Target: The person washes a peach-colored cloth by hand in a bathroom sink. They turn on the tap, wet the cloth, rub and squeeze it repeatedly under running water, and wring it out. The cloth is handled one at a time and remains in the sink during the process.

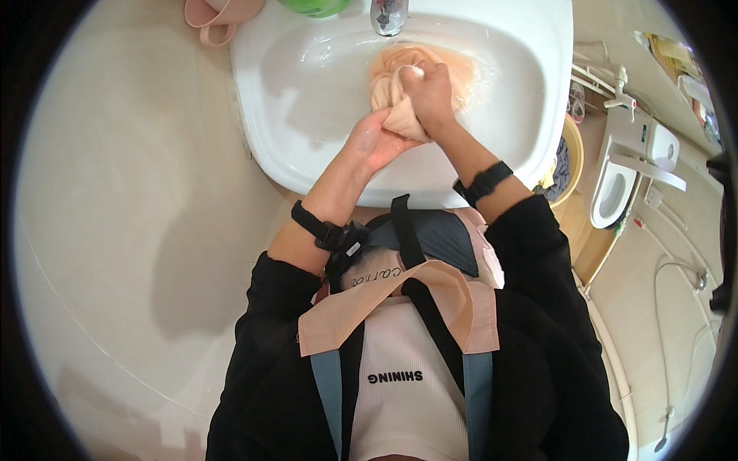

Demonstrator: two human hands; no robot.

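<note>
A wet peach-coloured cloth (426, 55) lies partly in the white washbasin (323, 75), below the tap (389, 16). My right hand (429, 95) is closed on a bunched part of the cloth, with a bit of white at its fingertips, perhaps foam. My left hand (375, 141) is palm up beneath that bunched part, supporting it; its fingers are partly hidden under the cloth. Water and small ripples show around the cloth in the basin.
A pink mug (230, 14) and a green container (316, 4) stand by the basin's far left edge. To the right are a yellow tub (573, 161) with clothes, a squat toilet (612, 193) and a wall tap (621, 95).
</note>
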